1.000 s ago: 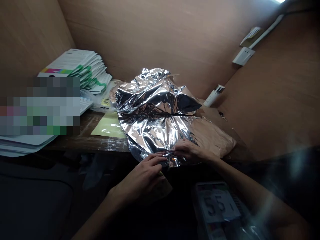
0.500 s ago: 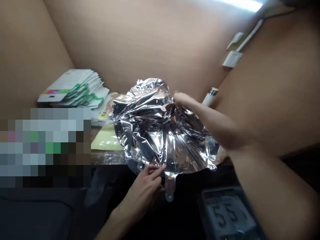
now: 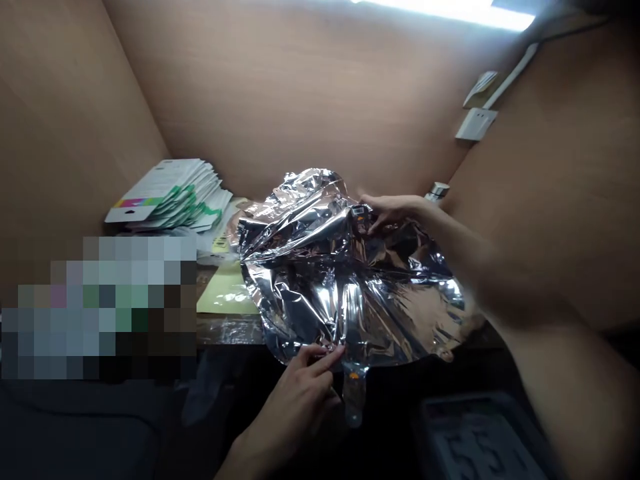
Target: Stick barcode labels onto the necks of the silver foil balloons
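A crumpled silver foil balloon [image 3: 395, 293] lies over the table's front edge, with a clear filling tab [image 3: 355, 400] hanging down from its near rim. My left hand [image 3: 307, 387] pinches that near rim between thumb and fingers, just left of the tab. On the far right part of the foil rests my right hand [image 3: 393, 210], its thumb and forefinger apart. Close to those fingertips, a second small tab [image 3: 359, 217] with an orange mark lies on the foil. The balloon's far end is bunched up in folds.
A stack of white cards [image 3: 170, 193] with green and coloured print stands at the back left. Yellow sheet [image 3: 227, 290] lies beside the foil. A white-and-silver cylinder [image 3: 437, 192] stands behind my right arm. Below the table edge, a dark-framed item [image 3: 480, 440] shows digits.
My right hand has loosened from a closed grip, its fingers now spread on the foil. The foil's right side lies flatter, and the marked second tab shows. The whole view has shifted slightly.
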The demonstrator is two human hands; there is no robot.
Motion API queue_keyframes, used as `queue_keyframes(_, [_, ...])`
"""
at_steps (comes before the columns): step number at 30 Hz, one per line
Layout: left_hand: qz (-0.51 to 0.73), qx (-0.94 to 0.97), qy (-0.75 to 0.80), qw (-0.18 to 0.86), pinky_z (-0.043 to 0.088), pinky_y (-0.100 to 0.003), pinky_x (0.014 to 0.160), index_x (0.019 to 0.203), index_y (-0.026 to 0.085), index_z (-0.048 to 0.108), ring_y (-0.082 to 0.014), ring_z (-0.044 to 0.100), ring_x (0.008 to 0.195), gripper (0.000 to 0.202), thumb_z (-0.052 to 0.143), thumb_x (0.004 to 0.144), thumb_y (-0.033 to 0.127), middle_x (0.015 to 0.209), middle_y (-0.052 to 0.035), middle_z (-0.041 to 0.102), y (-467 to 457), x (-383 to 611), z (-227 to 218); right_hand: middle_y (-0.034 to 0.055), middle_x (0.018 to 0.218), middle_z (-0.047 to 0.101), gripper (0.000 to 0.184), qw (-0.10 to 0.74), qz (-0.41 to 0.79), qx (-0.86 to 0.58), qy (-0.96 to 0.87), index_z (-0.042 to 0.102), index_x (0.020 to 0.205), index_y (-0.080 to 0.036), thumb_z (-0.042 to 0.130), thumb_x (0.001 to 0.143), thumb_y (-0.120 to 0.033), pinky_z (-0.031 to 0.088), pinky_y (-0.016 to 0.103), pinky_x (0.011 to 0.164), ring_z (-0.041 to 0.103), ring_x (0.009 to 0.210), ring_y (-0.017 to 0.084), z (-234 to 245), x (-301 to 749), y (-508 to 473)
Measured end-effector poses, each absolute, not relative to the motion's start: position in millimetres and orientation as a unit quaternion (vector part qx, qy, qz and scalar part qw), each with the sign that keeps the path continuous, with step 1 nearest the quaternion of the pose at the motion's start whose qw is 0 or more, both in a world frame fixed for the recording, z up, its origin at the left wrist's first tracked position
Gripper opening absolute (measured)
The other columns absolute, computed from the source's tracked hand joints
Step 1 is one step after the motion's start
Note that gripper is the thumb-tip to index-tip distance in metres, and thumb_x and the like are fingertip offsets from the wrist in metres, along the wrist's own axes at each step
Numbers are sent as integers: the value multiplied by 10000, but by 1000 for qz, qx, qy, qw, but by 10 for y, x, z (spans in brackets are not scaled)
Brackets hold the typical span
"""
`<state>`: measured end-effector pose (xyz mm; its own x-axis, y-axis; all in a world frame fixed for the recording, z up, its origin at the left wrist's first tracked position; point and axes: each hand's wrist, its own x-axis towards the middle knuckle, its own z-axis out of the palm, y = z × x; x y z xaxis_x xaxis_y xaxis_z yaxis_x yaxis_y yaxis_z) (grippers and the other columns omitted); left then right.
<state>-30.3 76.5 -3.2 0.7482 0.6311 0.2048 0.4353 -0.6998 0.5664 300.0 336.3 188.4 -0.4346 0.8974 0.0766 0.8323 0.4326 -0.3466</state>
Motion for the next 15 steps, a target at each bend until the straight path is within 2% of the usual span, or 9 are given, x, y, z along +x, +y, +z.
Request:
queue_keyframes(3, [191,903,293,250,487,-483,1108,798,195,566,-296,463,1359,177,667,942,175,1599,13,481,775,-314,-14,56,916,698,341,43,210,-493,-843,716,949,-167,768,799,-469,486,301,733,613,809,192,1972,3364,3100])
queue_keyframes(5, [188,906,289,246,484,-487,1105,792,196,558,-297,461,1356,187,664,945,180,1600,14,479,782,-318,-17,27,767,649,375,37,239,-495,-835,681,792,-173,682,863,-542,446,291,675,563,705,163,2046,3481,2944])
queue_keyframes(7, [185,909,284,243,487,-487,1095,802,197,557,-300,466,1348,177,662,943,179,1606,7,471,786,-321,-23,9,695,598,428,35,260,-500,-826,645,736,-178,631,891,-577,401,282,631,503,640,137,2129,3507,2813])
queue_keyframes(12, [190,912,275,239,486,-478,1076,833,197,576,-302,481,1329,135,645,946,169,1589,-15,494,783,-324,-2,-2,677,570,371,27,262,-487,-833,613,718,-183,668,880,-513,369,269,598,468,617,120,2313,3412,2679])
queue_keyframes(15, [190,911,277,241,469,-481,1089,828,196,578,-304,468,1345,141,641,953,175,1579,-18,507,780,-315,5,-6,674,571,301,-7,194,-502,-843,628,710,-168,672,895,-401,385,266,616,475,624,109,2319,3353,2779])
